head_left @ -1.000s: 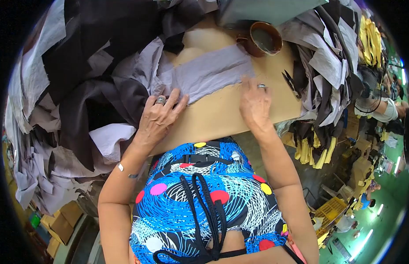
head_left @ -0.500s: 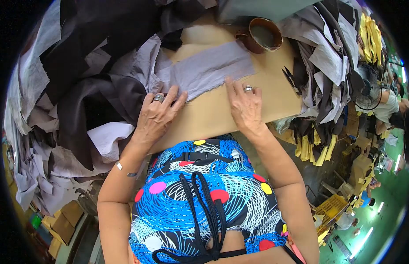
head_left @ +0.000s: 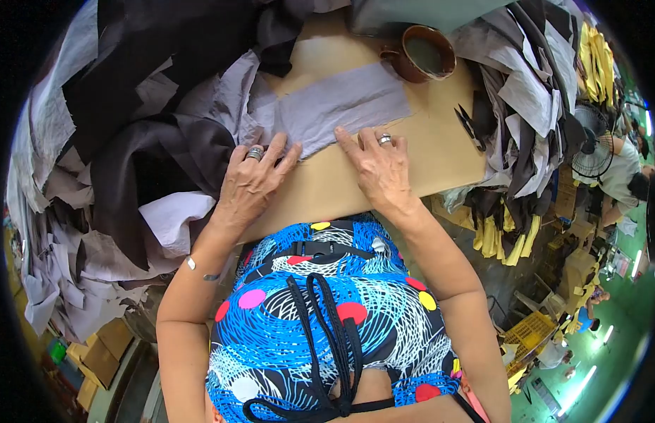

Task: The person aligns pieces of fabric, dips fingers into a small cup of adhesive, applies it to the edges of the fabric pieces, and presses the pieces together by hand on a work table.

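Observation:
A pale lilac-grey strip of fabric (head_left: 348, 102) lies flat and slanted across a tan work board (head_left: 433, 155). My left hand (head_left: 253, 180), a ring on one finger, has its fingers apart at the strip's lower left end, beside bunched pale and dark brown cloth (head_left: 183, 144). Along the lower edge of the strip, near its middle, my right hand (head_left: 380, 169) rests with fingers bent and apart, the index fingertip at the edge. Neither hand grasps anything visible. The undersides of the fingertips are hidden.
A brown mug (head_left: 427, 55) with liquid stands at the strip's far right end. Small black thread snips (head_left: 470, 127) lie at the board's right side. Piles of grey and dark cloth (head_left: 528, 92) flank the board. A black fan (head_left: 593, 144) is farther right, with people beyond.
My right hand has slid left along the strip's lower edge, closer to my left hand. My left hand and the strip have hardly moved.

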Demonstrator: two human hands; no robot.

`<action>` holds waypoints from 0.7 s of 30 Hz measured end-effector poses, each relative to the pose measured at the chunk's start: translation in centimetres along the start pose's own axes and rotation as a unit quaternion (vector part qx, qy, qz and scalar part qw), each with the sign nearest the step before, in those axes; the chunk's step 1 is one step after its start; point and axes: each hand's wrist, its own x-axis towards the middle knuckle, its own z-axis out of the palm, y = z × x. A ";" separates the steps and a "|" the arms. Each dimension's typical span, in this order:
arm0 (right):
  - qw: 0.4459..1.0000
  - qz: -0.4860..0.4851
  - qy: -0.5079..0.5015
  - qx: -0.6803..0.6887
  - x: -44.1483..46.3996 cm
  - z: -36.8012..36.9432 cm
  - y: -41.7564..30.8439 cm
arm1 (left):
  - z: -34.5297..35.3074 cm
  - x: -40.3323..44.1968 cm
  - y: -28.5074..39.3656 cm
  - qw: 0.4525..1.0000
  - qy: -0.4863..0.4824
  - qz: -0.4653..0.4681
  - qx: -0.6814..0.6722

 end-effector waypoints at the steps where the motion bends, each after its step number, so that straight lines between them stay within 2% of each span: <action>1: 0.999 0.000 -0.003 0.050 0.1 0.0 0.5 | 0.0 0.0 0.0 1.000 -0.001 0.001 0.006; 3: 0.989 0.001 -0.008 0.148 0.5 -0.1 2.8 | 0.0 0.0 -0.1 1.000 -0.003 0.005 0.011; 5: 0.975 0.086 0.059 0.194 1.9 -2.1 6.0 | 0.0 0.0 -0.1 1.000 -0.003 0.004 0.007; 6: 0.983 0.103 0.115 0.098 2.3 -2.1 8.3 | 0.0 0.1 0.0 1.000 -0.002 0.004 0.011; 8: 0.979 0.126 0.162 -0.022 3.3 -2.6 11.3 | 0.1 0.3 0.1 1.000 -0.001 0.003 0.017; 10: 0.977 0.140 0.145 -0.066 4.7 -4.2 12.7 | 0.4 0.7 0.2 1.000 0.008 0.005 0.013; 16: 0.979 0.178 -0.007 -0.098 6.4 -3.5 14.2 | 0.5 0.9 0.1 1.000 0.018 0.020 0.014; 19: 0.982 0.153 0.105 -0.023 5.9 -4.5 14.0 | 0.4 0.4 -0.3 0.999 0.014 0.026 0.024; 21: 0.980 0.146 0.113 -0.073 5.3 -4.3 13.3 | 0.1 0.1 -0.4 0.999 0.005 0.024 0.028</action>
